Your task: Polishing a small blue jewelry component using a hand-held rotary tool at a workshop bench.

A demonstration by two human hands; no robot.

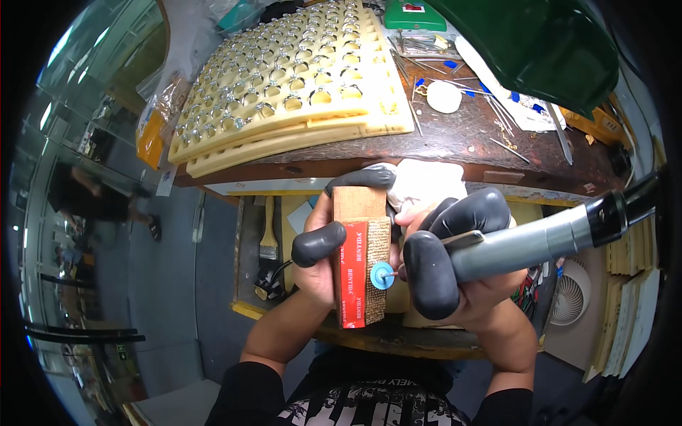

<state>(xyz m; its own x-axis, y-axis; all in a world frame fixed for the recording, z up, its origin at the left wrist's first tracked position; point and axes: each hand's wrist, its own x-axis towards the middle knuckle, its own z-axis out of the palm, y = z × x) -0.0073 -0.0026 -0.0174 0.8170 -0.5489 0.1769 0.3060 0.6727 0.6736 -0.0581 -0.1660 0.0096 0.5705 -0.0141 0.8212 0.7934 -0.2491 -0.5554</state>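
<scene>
Black covers sit on several fingers of both my hands. My left hand is closed round a wooden block, held up in front of the bench edge. Red printed tape runs down the block, beside a rough, brown, grainy strip. My right hand grips a grey rotary handpiece, with its dark cable end toward the right. On its thin shaft sits a small light-blue disc, which overlaps the grainy strip; whether they touch I cannot tell. A white cloth lies behind my hands.
A cream tray holding many rings in slots fills the bench's back left. Thin metal bits and a white round object lie to its right. A green hood overhangs there. Below, an open drawer holds a brush. A fan stands right.
</scene>
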